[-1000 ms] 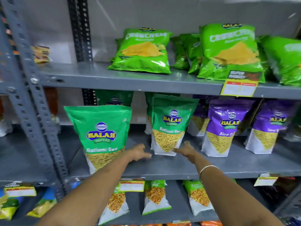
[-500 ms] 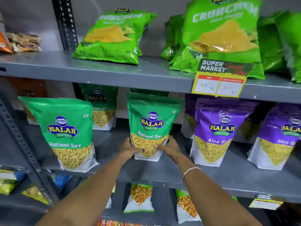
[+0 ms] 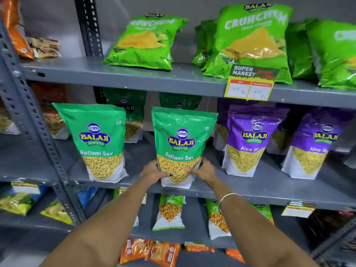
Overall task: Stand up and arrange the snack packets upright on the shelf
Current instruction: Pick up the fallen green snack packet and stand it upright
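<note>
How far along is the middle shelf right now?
Done: the left green Ratlami Sev pouch and both purple Aloo Sev pouches stand upright at the grey metal middle shelf's front. In hand: the centre green Ratlami Sev pouch, left hand and right hand at its base. Left: release it; rear pouches are too hidden to judge.

Two bare forearms reaching forward and up from the bottom corners, converging toward the middle. Left hand point(image 3: 154, 171) palm turned inward, fingers curled behind, thumb point(image 3: 167, 174) with dark-painted nail pressed flat across the front of a packet point(image 3: 181, 143). Right hand point(image 3: 203, 170) mirrored on the opposite side, thumb forward, fingers wrapped around the edge. Both hands clasped at the packet's lower corners. Thin silver bangle point(image 3: 227, 198) around the right wrist.
</note>
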Action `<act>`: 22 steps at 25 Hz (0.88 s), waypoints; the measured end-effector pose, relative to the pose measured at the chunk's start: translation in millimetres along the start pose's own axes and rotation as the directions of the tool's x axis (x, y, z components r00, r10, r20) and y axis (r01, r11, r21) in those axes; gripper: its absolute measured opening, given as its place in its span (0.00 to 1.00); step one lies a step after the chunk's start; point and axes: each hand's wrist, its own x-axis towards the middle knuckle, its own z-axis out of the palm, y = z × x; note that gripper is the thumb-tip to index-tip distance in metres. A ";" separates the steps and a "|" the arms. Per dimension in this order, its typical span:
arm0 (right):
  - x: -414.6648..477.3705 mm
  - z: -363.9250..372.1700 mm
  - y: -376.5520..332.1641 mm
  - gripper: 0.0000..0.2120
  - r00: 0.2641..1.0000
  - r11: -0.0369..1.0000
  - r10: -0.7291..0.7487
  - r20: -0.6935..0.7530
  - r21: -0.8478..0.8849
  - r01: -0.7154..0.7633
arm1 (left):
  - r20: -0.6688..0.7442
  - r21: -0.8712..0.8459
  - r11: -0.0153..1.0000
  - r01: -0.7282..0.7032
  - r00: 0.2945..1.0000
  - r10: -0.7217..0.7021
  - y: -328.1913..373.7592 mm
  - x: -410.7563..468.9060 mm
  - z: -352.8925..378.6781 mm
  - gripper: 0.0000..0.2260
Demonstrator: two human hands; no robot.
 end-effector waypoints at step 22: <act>24.8 -183.5 58.6 0.35 0.929 0.912 0.262 -0.261 -0.249 -0.327 | 0.578 0.159 0.986 -0.046 0.814 -0.055 127.2 -4.0 112.1 0.19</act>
